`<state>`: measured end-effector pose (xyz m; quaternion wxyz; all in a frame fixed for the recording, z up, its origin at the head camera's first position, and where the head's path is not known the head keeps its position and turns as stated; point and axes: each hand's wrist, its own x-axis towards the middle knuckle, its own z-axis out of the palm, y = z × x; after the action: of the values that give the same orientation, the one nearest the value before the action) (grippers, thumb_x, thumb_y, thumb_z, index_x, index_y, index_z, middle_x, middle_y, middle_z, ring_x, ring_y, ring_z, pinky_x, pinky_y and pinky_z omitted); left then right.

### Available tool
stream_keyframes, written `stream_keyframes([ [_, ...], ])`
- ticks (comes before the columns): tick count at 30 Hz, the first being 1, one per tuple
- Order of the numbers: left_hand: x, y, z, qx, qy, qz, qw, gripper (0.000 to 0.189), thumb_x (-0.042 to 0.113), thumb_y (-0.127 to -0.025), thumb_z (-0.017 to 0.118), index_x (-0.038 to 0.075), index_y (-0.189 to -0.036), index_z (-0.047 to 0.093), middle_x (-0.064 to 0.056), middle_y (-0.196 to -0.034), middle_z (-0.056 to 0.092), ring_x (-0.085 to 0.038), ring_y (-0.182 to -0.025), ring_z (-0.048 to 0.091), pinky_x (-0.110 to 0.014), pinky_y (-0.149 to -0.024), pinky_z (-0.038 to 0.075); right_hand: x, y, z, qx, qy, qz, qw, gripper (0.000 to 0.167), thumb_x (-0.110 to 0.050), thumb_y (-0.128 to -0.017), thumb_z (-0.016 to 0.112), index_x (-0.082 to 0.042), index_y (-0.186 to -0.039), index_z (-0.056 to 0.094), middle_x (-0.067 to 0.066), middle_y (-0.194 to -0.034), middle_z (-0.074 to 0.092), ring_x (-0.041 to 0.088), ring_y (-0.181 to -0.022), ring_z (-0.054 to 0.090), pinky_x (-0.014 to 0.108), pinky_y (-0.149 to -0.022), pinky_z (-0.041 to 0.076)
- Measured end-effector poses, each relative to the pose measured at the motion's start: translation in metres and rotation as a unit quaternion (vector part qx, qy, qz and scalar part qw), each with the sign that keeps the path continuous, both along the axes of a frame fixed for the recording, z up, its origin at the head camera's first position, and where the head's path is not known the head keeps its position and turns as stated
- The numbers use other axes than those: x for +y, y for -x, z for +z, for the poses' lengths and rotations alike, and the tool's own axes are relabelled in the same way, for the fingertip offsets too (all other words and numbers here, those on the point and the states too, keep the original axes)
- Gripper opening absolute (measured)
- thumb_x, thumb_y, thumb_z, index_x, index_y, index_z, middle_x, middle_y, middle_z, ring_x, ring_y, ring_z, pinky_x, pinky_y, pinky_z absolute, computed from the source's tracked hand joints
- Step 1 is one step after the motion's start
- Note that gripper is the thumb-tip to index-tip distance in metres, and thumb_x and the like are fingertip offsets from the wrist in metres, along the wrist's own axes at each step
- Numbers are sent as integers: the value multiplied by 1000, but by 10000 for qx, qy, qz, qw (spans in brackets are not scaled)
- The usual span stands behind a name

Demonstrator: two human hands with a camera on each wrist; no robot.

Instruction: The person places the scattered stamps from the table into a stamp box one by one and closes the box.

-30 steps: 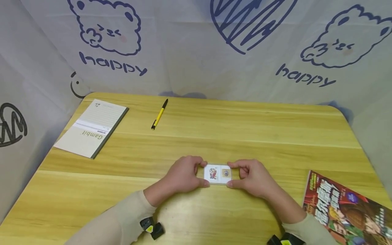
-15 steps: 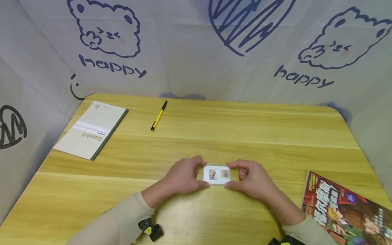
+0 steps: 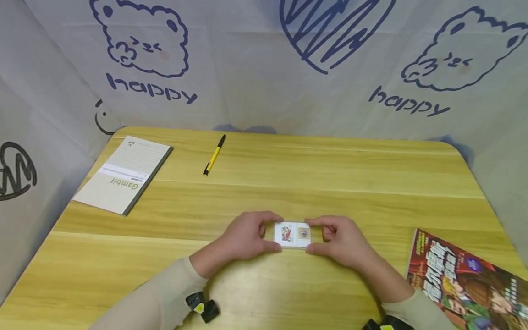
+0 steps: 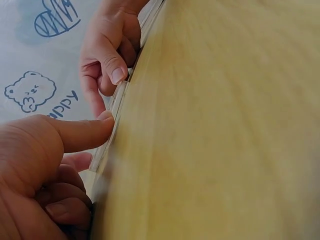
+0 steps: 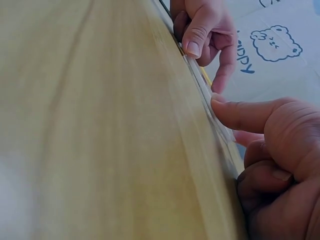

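A small flat clear plastic case [image 3: 292,235] with a white face and two little card-like pictures lies on the wooden table between both hands. My left hand [image 3: 247,236] pinches its left end, index finger on the far edge and thumb on the near edge. At the right end, my right hand [image 3: 340,238] holds it the same way. Both wrist views show the case's transparent thin edge [image 4: 116,107] close to the tabletop, with each thumb against it. The other fingers of both hands are curled in. Its underside is hidden.
A notebook [image 3: 123,174] lies at the table's far left, with a yellow and black pen [image 3: 214,155] to its right. A red comic-style magazine [image 3: 466,284] lies at the near right. White printed cloth [image 3: 247,68] hangs behind the table.
Almost nothing differs. The left index fingertip has slid slightly right along the case's far edge; the case stays in place between both hands.
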<state>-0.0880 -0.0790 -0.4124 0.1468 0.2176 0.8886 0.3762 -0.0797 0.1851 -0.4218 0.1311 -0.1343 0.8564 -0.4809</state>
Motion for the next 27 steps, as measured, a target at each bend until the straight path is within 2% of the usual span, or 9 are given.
stream_keyframes([
  [6, 0, 2, 0, -83, 76, 12, 9999, 59, 28, -75, 90, 12, -128, 68, 3, -65, 52, -11, -56, 45, -28, -51, 37, -4, 2, 2, -143, -127, -22, 9998, 53, -13, -68, 94, -7, -117, 74, -4, -55, 38, 10, -51, 34, 26, -52, 33],
  [16, 0, -2, 0, -115, 80, 71, 9999, 60, 29, -76, 89, 12, -129, 68, 4, -60, 51, -9, -52, 43, -26, -48, 34, -6, -1, 1, -224, -137, -35, 9996, 54, -14, -70, 93, -7, -120, 73, -3, -55, 40, 10, -49, 35, 25, -49, 31],
  [27, 3, -5, 5, -125, 269, 163, 9994, 60, 30, -77, 88, 13, -131, 67, 3, -54, 47, -9, -47, 39, -27, -45, 30, -6, 0, 4, -288, -358, -68, 9989, 56, -18, -70, 93, -10, -121, 73, -3, -54, 41, 10, -48, 35, 24, -46, 28],
])
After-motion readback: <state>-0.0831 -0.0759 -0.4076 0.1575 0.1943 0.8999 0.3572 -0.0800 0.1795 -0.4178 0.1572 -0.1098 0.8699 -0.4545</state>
